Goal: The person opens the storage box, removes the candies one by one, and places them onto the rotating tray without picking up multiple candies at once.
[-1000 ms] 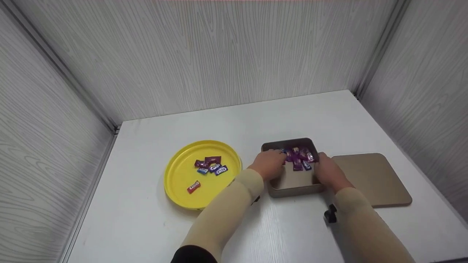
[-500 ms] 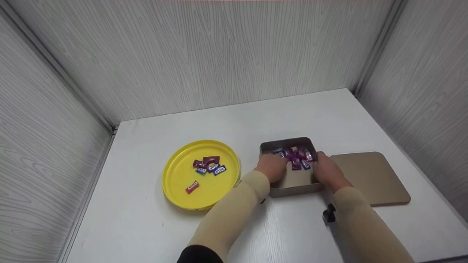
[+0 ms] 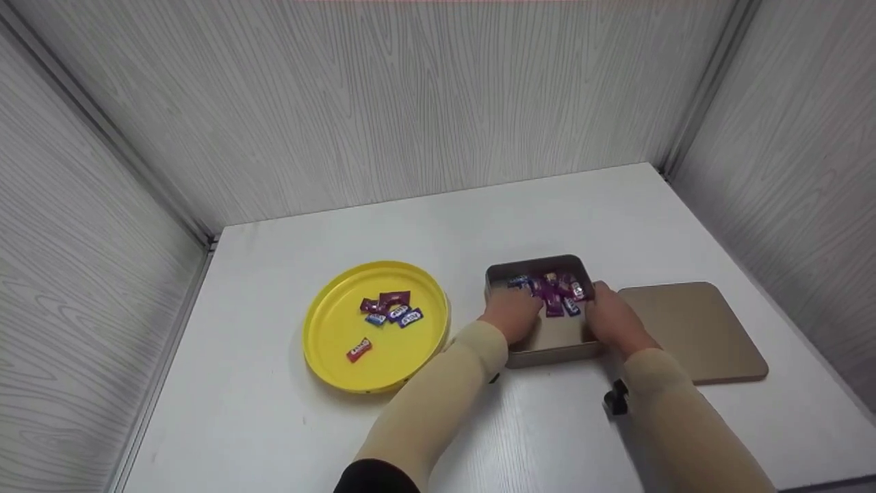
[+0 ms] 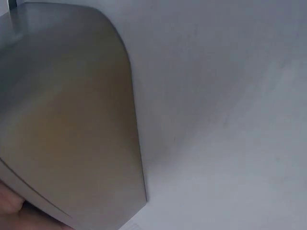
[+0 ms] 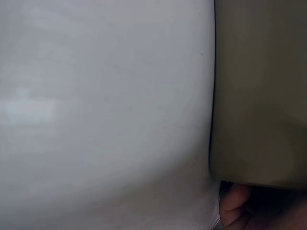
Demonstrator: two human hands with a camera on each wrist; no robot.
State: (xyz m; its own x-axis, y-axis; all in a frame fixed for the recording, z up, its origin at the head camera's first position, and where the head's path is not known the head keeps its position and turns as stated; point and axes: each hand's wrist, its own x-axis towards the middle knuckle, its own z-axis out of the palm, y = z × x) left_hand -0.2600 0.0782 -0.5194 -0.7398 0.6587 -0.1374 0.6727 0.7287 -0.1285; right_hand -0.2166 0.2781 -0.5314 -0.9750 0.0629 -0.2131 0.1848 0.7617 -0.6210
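Note:
In the head view an uncovered brown metal box (image 3: pixel 556 356) stands right of the middle, with several purple and blue wrapped candies (image 3: pixel 553 294) toward its back. My left hand (image 3: pixel 512 313) reaches over the left wall into the box, at the candies' left edge. Its fingertips are hidden, so I cannot tell what they hold. With my right hand (image 3: pixel 611 316) I grip the right wall at the rim. The left wrist view is mostly the box's outer wall (image 4: pixel 76 115), a bit of hand at the lower left. Fingers (image 5: pixel 235 201) show below the brown metal in the right wrist view.
A round yellow tray (image 3: pixel 328 342) on the left holds several purple and blue candies (image 3: pixel 393 309) and a red candy (image 3: pixel 359 350). The flat brown lid (image 3: pixel 694 335) lies right of the box. Wood-grain panels (image 3: pixel 438 103) close in the white table's back and sides.
My left hand has sunk lower into the box and slightly toward me, uncovering blue candies at the back left. The right hand keeps its hold. The head view has shifted slightly.

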